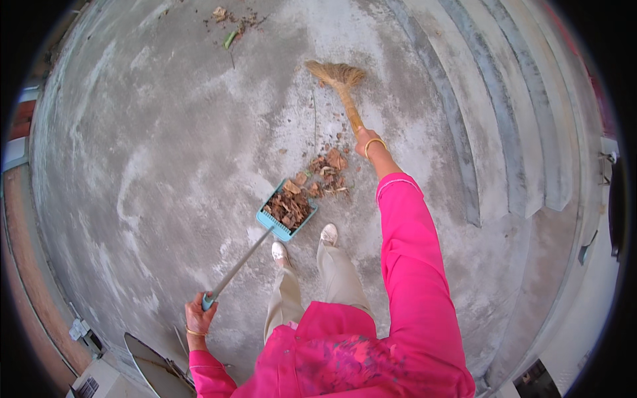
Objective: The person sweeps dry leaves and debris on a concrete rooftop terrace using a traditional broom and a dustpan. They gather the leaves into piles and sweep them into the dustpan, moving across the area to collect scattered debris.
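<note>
My left hand is closed round the end of the grey pole of a long-handled dustpan. The light-blue pan rests on the concrete just ahead of my feet, heaped with dry brown leaves. My right hand, arm stretched forward, grips the handle of a straw broom. Its flared bristles point away from me, beyond a loose pile of leaves. That pile lies at the pan's far right edge, with small crumbs of debris scattered between it and the bristles.
Concrete steps curve along the right side. More leaf litter with a green piece lies at the far end of the floor. At the lower left stands a dark round-edged object. My white shoes are close behind the pan.
</note>
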{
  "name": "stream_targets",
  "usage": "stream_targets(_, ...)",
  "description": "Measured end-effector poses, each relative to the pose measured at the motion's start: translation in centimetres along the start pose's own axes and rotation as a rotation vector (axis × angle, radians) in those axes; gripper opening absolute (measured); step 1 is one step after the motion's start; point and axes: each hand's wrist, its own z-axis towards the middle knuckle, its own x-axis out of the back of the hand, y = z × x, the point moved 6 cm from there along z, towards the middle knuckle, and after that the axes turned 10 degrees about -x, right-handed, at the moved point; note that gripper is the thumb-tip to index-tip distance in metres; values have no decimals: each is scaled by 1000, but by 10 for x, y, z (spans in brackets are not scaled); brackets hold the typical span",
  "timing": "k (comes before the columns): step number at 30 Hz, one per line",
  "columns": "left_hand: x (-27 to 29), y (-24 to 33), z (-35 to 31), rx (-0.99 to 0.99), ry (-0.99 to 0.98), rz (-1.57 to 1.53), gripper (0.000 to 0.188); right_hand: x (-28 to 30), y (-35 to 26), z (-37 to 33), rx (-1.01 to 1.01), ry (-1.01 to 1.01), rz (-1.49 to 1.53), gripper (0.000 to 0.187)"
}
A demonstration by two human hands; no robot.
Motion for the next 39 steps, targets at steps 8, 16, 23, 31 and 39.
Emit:
stream_targets(8, 3, 22, 11, -84, -12, 54, 22, -24, 123, -123, 75, -129, -254, 64)
stream_targets(16, 0, 18, 18, -116, 17, 24, 21, -41, 199, -201, 112, -77, -114, 68)
stream_targets(23, -4, 39, 22, -133, -33, 42, 24, -77, 182, -215, -77, 55, 372, 63)
stream_targets(31, -14, 60, 27, -172, -59, 84, 26, -169, 115, -238, -172, -74, 261, 55)
stream_targets(39, -18, 58, 30, -162, -72, 74, 28, -231, 67, -337, -270, -519, 789, 70)
